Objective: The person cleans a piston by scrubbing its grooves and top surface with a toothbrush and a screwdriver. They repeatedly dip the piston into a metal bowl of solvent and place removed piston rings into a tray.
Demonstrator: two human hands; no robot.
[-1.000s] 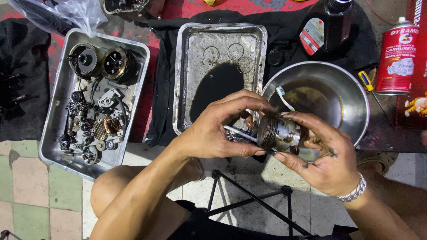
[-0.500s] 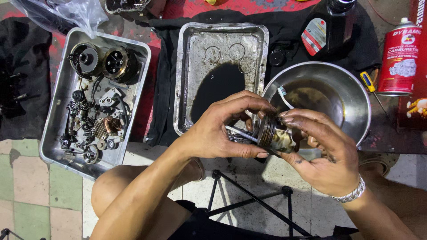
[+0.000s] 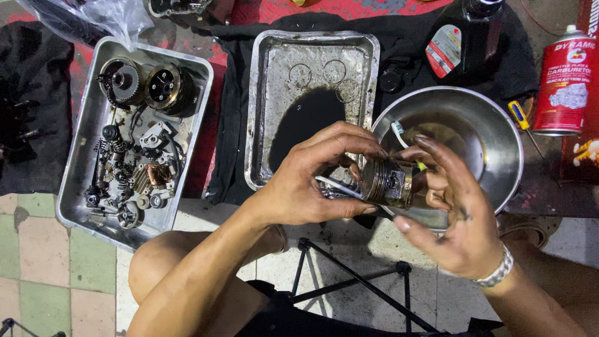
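Note:
My left hand grips a greasy metal piston by its ringed end, thumb below and fingers curled over the top. A thin white strip pokes out between those fingers. My right hand is at the piston's other end with fingers spread. Its middle fingers touch the skirt, while the thumb and index finger are lifted off. Both hands hover over the near rim of a steel bowl of dirty liquid, where a toothbrush lies.
A metal tray with dark oil and loose rings sits behind my hands. Another tray on the left holds several engine parts. A red spray can, a dark oil bottle and a yellow screwdriver are at right. Black stand legs lie below.
My right hand has loosened from a full grip on the piston, with its thumb and index finger lifting away. The piston has turned slightly in my left hand.

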